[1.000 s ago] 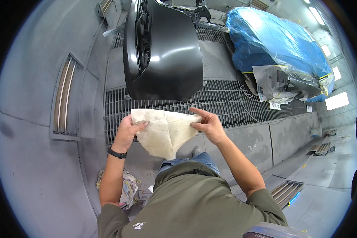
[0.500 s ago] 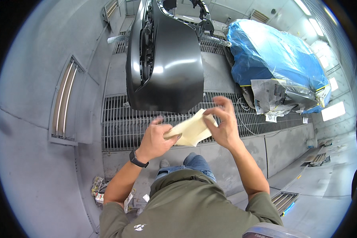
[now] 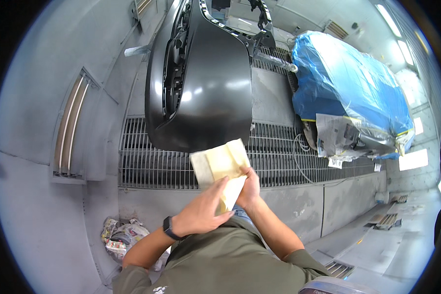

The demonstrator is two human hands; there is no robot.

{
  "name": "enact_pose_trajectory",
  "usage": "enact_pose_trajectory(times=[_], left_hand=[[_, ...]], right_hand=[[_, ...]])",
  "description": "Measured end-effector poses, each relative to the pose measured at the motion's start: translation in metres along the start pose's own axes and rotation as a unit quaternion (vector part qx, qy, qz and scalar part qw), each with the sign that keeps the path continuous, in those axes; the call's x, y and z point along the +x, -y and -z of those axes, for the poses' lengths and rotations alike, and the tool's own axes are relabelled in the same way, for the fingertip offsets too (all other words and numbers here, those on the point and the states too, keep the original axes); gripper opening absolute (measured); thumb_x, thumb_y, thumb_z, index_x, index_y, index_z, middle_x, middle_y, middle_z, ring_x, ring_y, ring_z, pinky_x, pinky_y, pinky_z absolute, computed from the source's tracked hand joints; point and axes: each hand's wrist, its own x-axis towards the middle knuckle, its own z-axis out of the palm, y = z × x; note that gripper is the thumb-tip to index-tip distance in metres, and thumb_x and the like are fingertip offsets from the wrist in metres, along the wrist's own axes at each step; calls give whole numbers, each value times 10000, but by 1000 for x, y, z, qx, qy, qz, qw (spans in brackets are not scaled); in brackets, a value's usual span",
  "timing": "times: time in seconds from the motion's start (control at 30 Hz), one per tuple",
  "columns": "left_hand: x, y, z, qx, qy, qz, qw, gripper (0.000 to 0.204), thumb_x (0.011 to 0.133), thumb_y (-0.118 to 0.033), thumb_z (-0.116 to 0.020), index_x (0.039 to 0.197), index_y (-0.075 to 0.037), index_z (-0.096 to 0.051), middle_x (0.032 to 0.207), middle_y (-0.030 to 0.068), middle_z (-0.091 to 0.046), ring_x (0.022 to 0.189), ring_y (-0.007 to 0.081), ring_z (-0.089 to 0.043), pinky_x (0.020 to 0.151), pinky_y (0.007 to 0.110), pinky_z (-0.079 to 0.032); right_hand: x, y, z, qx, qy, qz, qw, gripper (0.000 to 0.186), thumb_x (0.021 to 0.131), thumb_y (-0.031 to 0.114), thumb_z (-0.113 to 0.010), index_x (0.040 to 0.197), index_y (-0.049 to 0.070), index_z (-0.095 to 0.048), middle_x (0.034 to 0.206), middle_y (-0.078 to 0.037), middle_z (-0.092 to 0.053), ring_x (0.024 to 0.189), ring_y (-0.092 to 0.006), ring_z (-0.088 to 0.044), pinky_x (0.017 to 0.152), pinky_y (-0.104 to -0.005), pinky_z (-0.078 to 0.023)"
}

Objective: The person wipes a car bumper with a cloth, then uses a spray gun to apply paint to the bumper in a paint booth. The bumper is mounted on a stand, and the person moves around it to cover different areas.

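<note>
A pale yellow folded cloth (image 3: 225, 159) is between my two hands, in front of my waist, with its layers partly fanned out. My right hand (image 3: 250, 188) grips its right edge, thumb on top. At the lower left side of the cloth, my left hand (image 3: 201, 210) has its fingers along the fold and its thumb lower down, holding that side. Just beyond the cloth hangs a large black car bumper (image 3: 215, 93), its smooth curved end toward me. Neither hand touches the bumper.
Metal floor grating (image 3: 147, 169) runs under the bumper. To the right stands a car covered in blue plastic sheeting (image 3: 353, 83) and masking paper (image 3: 330, 132). A thin hose (image 3: 304, 171) lies on the floor there. Crumpled paper (image 3: 125, 237) is heaped at lower left, near the wall.
The cloth has turned and shows more of its folded layers. My left hand has come lower and closer to my right, which has moved down and inward. The view has shifted slightly.
</note>
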Motion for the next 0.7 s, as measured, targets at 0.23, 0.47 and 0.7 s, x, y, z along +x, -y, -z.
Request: enact_pose_trajectory(times=[0.23,0.47,0.7], left_hand=[[25,56,2,-69,-105,224,966,729,870,-229,-716,1476,5,-385,1433,218,-514,1236,360,-577,1031,424,-466],[61,68,-41,-48,-134,303,942,646,898,-284,-689,1418,20,-454,1314,225,-616,1196,371,-605,1014,419,-478],[91,61,-54,-108,-212,358,903,639,897,-264,-688,1406,44,-454,1291,243,-625,1201,391,-600,1017,426,-477]], right_hand=[[109,177,-74,-636,59,343,689,688,824,69,-551,1475,-36,-358,1473,-238,-424,1388,-398,-396,1188,-474,-289],[196,172,-94,-933,252,239,91,925,792,353,-721,1583,171,-278,1669,-93,-182,1544,-324,-138,1248,-546,-90],[258,207,-137,-892,255,366,69,740,906,396,-613,1561,187,-339,1654,-69,-240,1540,-280,-165,1244,-536,-93]])
